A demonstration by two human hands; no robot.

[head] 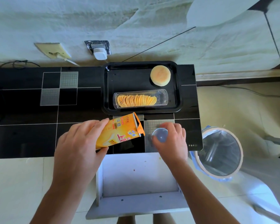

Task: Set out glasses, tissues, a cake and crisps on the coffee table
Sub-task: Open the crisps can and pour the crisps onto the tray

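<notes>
A black tray (110,88) sits on the black coffee table (23,110). On it lie a round pale cake (160,75) at the back right and a clear plastic holder full of crisps (137,100) at the front. My left hand (81,143) grips an orange crisp box (120,131), tilted with its open end toward the tray. My right hand (172,139) holds a small round clear lid (160,135) just above the table's front right corner.
An open white drawer (139,175) juts out under the table toward me. A lined bin (220,152) stands on the floor to the right. Wall sockets and a white plug (100,54) sit behind the table.
</notes>
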